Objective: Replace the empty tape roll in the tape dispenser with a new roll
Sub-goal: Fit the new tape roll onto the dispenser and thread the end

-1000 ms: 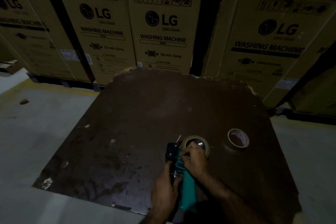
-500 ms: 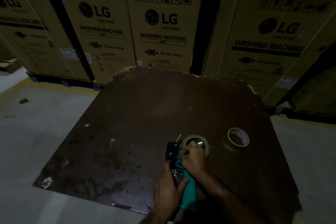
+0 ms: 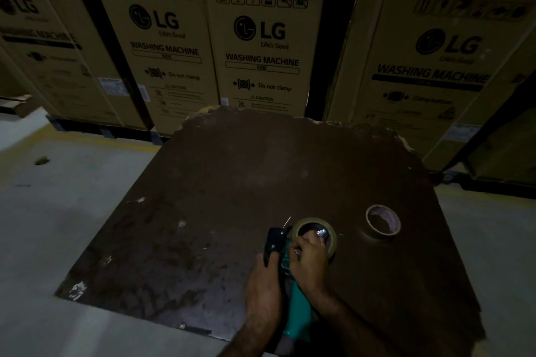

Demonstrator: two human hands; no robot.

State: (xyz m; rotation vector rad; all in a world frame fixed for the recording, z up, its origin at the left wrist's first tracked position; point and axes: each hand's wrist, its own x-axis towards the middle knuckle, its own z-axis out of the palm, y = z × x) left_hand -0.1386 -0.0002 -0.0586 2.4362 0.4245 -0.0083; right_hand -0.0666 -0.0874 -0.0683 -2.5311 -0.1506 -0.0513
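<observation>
A teal-handled tape dispenser lies flat on a dark brown board, its black front end pointing away from me. A full tan tape roll sits on its hub. My left hand presses down on the dispenser's left side next to the black end. My right hand rests on the roll's near edge, fingers pinched at the roll and hub. An empty cardboard tape core lies apart on the board to the right.
The board lies on a pale concrete floor. Behind it stands a row of large cardboard washing machine boxes on dark pallets. A yellow floor line runs at the left.
My left hand has slid a little forward along the dispenser toward its black end. My right hand stays on the roll with only small finger shifts. The empty core has not moved.
</observation>
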